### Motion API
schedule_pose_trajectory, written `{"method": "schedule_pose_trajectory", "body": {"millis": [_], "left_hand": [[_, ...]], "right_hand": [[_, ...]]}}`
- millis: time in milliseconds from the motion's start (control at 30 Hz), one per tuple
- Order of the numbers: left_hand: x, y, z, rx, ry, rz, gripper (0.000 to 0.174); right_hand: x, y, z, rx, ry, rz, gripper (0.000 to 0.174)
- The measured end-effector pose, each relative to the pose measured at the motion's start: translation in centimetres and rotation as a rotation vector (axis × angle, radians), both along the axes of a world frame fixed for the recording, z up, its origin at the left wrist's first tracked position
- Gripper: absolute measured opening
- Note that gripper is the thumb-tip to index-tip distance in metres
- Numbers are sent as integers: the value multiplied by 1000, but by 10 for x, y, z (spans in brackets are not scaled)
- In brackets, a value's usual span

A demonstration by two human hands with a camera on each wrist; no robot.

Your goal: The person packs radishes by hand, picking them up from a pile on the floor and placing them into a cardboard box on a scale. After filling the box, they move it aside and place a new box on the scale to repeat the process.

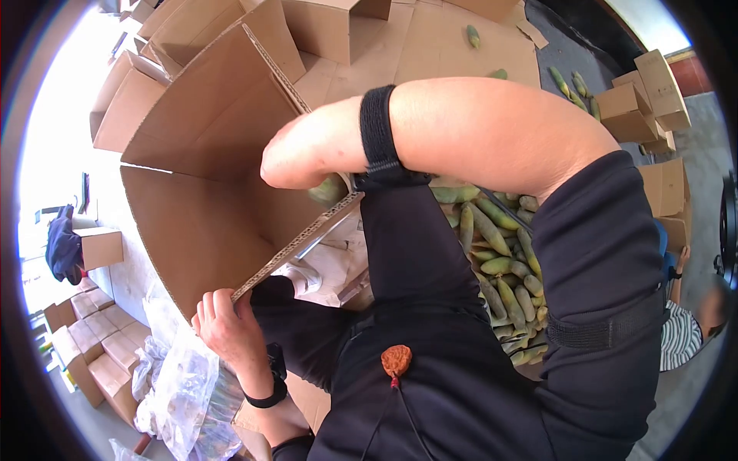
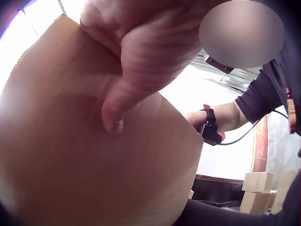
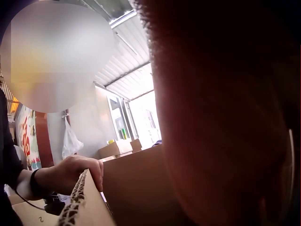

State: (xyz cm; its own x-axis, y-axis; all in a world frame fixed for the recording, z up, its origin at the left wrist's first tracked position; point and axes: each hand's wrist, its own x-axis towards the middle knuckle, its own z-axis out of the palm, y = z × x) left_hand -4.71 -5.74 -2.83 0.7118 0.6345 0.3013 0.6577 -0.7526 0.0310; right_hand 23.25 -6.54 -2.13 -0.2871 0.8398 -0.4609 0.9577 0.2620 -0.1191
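My left hand (image 1: 229, 326) grips the near corner of an open cardboard box (image 1: 184, 223) by its rim. In the left wrist view its thumb (image 2: 120, 110) lies flat along the box wall. Across the right-hand rim reaches my right hand (image 1: 304, 150), over the inside of the box. A green radish (image 1: 329, 190) shows under its palm, large and close to the hand, gripped by fingers that are mostly hidden. The right wrist view has that hand dark and close, with the corrugated rim (image 3: 77, 200) beside it.
A heap of green radishes (image 1: 500, 269) lies beside my leg on the right. Open boxes (image 1: 330, 31) stand at the back, closed cartons (image 1: 100, 346) at the left. Clear plastic (image 1: 181, 384) lies near my left arm. Another person's striped sleeve (image 1: 680, 338) shows at the right edge.
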Motion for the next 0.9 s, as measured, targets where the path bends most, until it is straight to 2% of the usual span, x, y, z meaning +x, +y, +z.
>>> {"method": "schedule_pose_trajectory", "body": {"millis": [100, 133, 167, 200, 267, 300, 367, 400, 433, 467, 500, 533, 567, 600, 633, 667, 700, 733, 767, 867, 900], "left_hand": [[-5, -1, -1, 22, 1, -14, 18], [-6, 0, -2, 34, -14, -36, 18], [-8, 2, -4, 30, -7, -41, 18], [-10, 6, -5, 18, -1, -25, 19], [-11, 7, -5, 4, 12, -13, 19], [-9, 7, -3, -2, 9, -8, 20], [-5, 6, -2, -14, 11, -14, 21], [-3, 5, -2, 8, 8, -13, 21], [-2, 3, -2, 30, 5, -10, 21], [-2, 2, -2, 27, 7, -13, 21], [-2, 2, -3, 22, -5, -9, 21], [-3, 3, -3, 18, -14, -5, 21], [-3, 4, -4, 4, -3, 8, 21], [-5, 5, -5, 6, -1, 16, 21], [-7, 6, -6, -7, 5, 19, 20], [-7, 6, -7, -20, 13, 22, 20], [-5, 5, -7, -15, 18, 28, 20], [-3, 5, -6, -12, 14, 19, 19], [-1, 4, -5, -10, 16, 9, 18], [-2, 6, -6, -46, 5, 15, 17], [-3, 7, -7, -39, 11, 25, 17]], "right_hand": [[3, -13, 19, 73, 166, -68, 21], [9, -20, 21, 154, 474, -169, 20], [14, -24, 24, 324, 691, -153, 18], [25, -30, 26, 604, 767, -107, 17], [50, -67, 52, 730, 928, -409, 17], [68, -79, 39, 872, 1055, -499, 23], [103, -120, 8, 883, 1098, -850, 22], [116, -146, -13, 846, 947, -999, 21], [127, -174, -49, 806, 809, -1098, 18], [141, -201, -101, 777, 802, -1144, 17], [137, -231, -134, 663, 646, -1260, 18], [134, -258, -171, 506, 669, -1439, 18], [136, -290, -231, 437, 662, -1557, 16], [127, -319, -268, 427, 561, -1539, 22], [114, -342, -295, 341, 408, -1562, 19], [93, -354, -304, 300, 307, -1675, 18], [82, -373, -329, 209, 237, -1584, 19], [73, -382, -337, -22, 209, -1583, 26], [58, -385, -337, -44, 183, -1727, 36], [43, -381, -348, -296, 242, -1783, 56], [39, -380, -354, -298, 250, -1772, 56]]}}
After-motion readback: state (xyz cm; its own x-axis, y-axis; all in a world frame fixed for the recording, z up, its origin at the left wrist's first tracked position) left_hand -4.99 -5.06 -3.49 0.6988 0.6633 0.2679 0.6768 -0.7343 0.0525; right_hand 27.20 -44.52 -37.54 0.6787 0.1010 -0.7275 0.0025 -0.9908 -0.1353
